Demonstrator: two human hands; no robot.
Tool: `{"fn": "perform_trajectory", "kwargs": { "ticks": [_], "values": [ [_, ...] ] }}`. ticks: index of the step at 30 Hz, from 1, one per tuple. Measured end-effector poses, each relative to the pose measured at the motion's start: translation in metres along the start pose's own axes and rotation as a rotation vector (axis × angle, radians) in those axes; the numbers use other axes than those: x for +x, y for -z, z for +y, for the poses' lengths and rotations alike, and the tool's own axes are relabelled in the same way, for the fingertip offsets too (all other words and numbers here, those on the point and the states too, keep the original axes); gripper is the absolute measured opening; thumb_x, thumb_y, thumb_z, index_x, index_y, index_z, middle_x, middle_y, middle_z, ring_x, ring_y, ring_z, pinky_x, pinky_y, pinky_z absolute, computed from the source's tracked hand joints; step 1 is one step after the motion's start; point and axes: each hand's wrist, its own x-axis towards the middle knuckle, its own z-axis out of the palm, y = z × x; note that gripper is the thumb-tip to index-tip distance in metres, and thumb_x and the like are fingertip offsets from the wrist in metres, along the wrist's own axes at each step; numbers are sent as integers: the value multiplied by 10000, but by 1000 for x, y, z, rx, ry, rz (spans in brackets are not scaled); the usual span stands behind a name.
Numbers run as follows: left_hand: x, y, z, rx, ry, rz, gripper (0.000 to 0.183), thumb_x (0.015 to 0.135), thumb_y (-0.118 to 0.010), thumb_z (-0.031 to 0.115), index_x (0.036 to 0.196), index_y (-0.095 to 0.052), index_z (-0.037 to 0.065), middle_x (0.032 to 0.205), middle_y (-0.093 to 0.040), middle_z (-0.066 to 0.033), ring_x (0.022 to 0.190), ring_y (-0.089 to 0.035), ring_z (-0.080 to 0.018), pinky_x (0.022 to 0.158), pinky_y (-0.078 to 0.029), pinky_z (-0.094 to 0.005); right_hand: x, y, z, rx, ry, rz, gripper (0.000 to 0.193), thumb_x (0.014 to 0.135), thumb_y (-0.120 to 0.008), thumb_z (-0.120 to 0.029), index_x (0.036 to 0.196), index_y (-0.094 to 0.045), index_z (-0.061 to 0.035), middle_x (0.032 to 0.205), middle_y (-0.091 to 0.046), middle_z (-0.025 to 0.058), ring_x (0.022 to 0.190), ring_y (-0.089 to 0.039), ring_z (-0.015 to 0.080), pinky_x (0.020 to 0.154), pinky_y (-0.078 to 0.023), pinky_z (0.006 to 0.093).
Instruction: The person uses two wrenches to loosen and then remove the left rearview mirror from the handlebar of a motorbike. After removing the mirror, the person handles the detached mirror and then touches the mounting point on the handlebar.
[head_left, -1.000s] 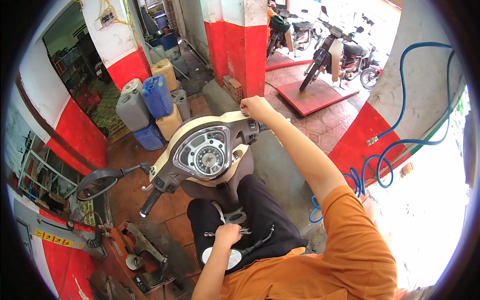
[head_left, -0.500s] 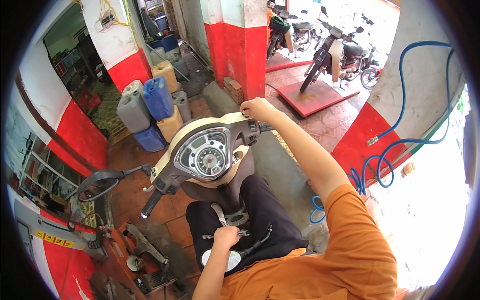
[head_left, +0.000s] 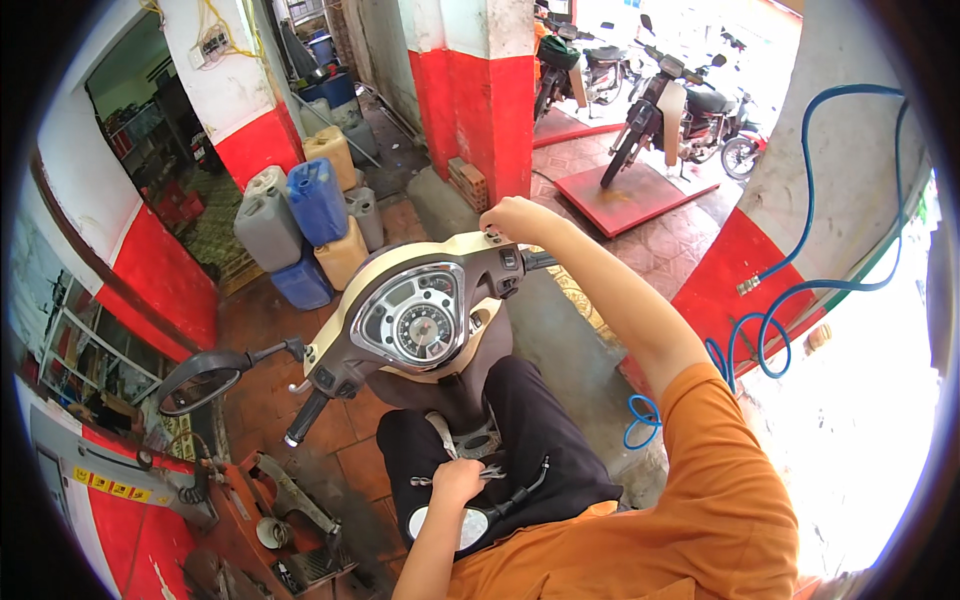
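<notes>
I sit astride a cream and brown scooter [head_left: 345, 300] with a round speedometer [head_left: 424, 331]. My left hand [head_left: 458, 484] is closed in a fist over my lap. Wrench ends [head_left: 493, 472] stick out on both sides of it. Under that wrist a detached mirror [head_left: 470, 527] lies on my lap, its bent black stem pointing right. My right hand [head_left: 514, 219] reaches to the right side of the handlebar cover, fingers pinched at the mirror mount. Whatever they grip is too small to make out. The left mirror [head_left: 203, 383] is fixed on its stem.
Stacked plastic jerrycans [head_left: 318, 200] stand ahead on the left. A red metal stand with parts [head_left: 290, 500] is at lower left. Blue air hose [head_left: 775, 315] hangs coiled on the right wall. Motorbikes [head_left: 670, 120] stand beyond the red pillar, one on a red platform [head_left: 635, 197].
The view has shifted slightly. Both hands keep their places, the left around the wrenches and the right at the mirror mount.
</notes>
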Motion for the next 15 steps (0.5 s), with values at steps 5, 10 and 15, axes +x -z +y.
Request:
{"fn": "perform_trajectory", "kwargs": {
  "ticks": [5,10,15],
  "values": [
    [8,-4,0,-4,-37,-7,219,784,-674,303,945,-718,160,884,-693,-147,872,-671,-333,794,-530,-440,4,3,-18,-53,-85,13,178,851,-639,-196,954,-690,-59,818,-685,161,805,-673,345,739,-530,443],
    [4,1,2,-1,-17,14,199,749,-702,273,883,-722,128,858,-707,-137,858,-687,-308,769,-545,-429,1,0,-13,-9,-141,61,174,826,-646,-240,871,-719,-88,814,-689,169,807,-681,338,753,-536,438],
    [2,-4,-4,-3,-14,62,177,748,-702,268,850,-722,124,834,-705,-131,842,-688,-307,760,-545,-428,-3,-5,0,195,-238,83,210,765,-673,-222,917,-742,-95,866,-695,170,828,-680,347,796,-539,426]
  ]
}}
